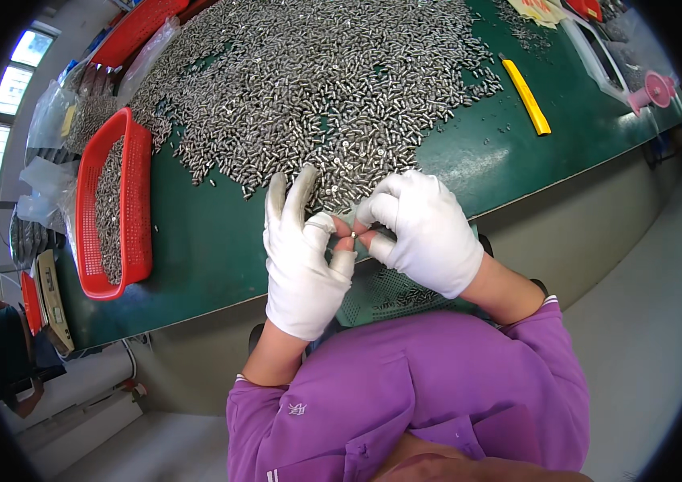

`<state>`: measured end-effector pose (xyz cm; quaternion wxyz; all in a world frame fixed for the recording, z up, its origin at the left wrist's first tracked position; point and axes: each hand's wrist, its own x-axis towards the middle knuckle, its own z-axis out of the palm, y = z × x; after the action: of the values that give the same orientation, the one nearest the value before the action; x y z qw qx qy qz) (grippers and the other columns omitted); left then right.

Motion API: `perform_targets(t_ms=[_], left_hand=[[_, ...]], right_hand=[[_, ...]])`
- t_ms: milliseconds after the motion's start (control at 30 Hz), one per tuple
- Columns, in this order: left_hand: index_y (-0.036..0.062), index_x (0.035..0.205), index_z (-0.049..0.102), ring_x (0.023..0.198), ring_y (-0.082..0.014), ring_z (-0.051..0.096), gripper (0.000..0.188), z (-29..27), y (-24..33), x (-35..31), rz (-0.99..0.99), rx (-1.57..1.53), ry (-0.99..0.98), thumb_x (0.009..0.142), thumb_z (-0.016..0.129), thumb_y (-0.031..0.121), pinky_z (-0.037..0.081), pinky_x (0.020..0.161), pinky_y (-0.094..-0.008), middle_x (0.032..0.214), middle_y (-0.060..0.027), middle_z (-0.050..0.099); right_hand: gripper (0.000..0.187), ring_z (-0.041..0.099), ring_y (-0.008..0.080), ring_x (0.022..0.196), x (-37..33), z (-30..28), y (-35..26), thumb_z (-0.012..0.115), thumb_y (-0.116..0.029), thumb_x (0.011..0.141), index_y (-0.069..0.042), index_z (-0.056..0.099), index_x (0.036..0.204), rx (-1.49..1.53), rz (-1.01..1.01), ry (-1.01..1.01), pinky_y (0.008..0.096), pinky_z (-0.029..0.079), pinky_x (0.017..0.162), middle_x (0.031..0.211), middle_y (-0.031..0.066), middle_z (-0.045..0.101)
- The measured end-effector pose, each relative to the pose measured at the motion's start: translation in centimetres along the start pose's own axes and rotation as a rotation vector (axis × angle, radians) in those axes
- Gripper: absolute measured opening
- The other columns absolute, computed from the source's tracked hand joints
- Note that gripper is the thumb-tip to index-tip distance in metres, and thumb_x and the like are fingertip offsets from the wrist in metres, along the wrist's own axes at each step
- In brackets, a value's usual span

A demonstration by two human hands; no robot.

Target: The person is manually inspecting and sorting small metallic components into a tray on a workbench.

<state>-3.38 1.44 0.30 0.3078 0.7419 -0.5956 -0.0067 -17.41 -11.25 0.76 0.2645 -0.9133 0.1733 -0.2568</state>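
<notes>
Thousands of short, shiny metal pins [341, 88] with rounded, tapering shapes spread in a loose mound across a smooth green table [204, 277], running from its far edge almost to its near one, as a worker in a purple short-sleeved shirt [477, 353] handles a single tiny metal piece [354, 234] above the table's near edge. White knit-cloth gloves cover both hands, with thumb and index tips bare. The left hand [305, 265] points away from the body, two fingers stretched straight toward the mound, its thumb and index finger pinched narrow on the piece. The right hand [431, 233] arches in from the other side, knuckles raised and wrist bent, its thumb and index finger also closed on the piece, which they mostly hide. More pins fill a long red plastic basket [138, 217] with perforated walls toward the table's left edge. A slim yellow utility knife [527, 96] lies toward the right end, while a green mesh basket [354, 309] containing metal parts sits below the near edge
</notes>
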Motion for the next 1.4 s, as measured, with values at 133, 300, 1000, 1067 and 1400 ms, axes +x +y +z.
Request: perform_targets(t_ms=[133,300,1000,1067,1400], left_hand=[[0.0105,0.098,0.059,0.141,-0.0536,0.035,0.026,0.0,-0.1,0.0,-0.006,-0.007,-0.009,0.078,0.074,0.006,0.038,0.108,-0.0592,0.154,-0.0209,0.044],[0.0082,0.09,0.062,0.141,-0.0546,0.035,0.02,0.0,0.0,0.1,0.016,-0.003,0.004,0.075,0.075,0.006,0.037,0.109,-0.0604,0.152,-0.0205,0.046],[0.0112,0.095,0.063,0.141,-0.0534,0.037,0.025,1.3,-0.6,0.5,0.01,0.095,0.145,0.075,0.078,0.011,0.037,0.109,-0.0624,0.151,-0.0188,0.047],[0.0103,0.093,0.061,0.14,-0.0538,0.037,0.024,1.3,-0.6,0.5,0.011,0.09,0.149,0.075,0.077,0.01,0.037,0.109,-0.062,0.15,-0.0197,0.048],[0.0088,0.094,0.057,0.139,-0.0558,0.038,0.026,1.1,-0.5,0.2,0.02,0.103,0.134,0.075,0.075,0.009,0.037,0.108,-0.063,0.149,-0.0232,0.048]], right_hand=[[0.018,0.063,0.0281,0.086,-0.1,-0.2,0.2,0.08,-0.015,0.073,-0.015,0.069,0.087,0.024,0.006,-0.014,0.0421,0.05,0.076,0.089,0.0031,0.065],[0.017,0.062,0.0292,0.089,-0.1,-0.5,0.2,0.078,-0.012,0.074,-0.015,0.07,0.089,0.018,0.003,-0.07,0.0433,0.05,0.079,0.093,0.0041,0.065],[0.012,0.064,0.0303,0.078,0.5,0.1,0.5,0.069,-0.017,0.084,-0.016,0.067,0.095,-0.134,-0.055,-0.024,0.0432,0.054,0.069,0.083,0.0076,0.06],[0.01,0.064,0.03,0.077,0.4,0.0,0.5,0.069,-0.017,0.083,-0.016,0.066,0.093,-0.132,-0.064,-0.028,0.0431,0.054,0.069,0.083,0.0074,0.059],[0.013,0.064,0.0297,0.08,0.2,-0.2,0.7,0.075,-0.02,0.08,-0.016,0.071,0.092,-0.047,-0.069,-0.024,0.0432,0.053,0.071,0.084,0.0059,0.063]])
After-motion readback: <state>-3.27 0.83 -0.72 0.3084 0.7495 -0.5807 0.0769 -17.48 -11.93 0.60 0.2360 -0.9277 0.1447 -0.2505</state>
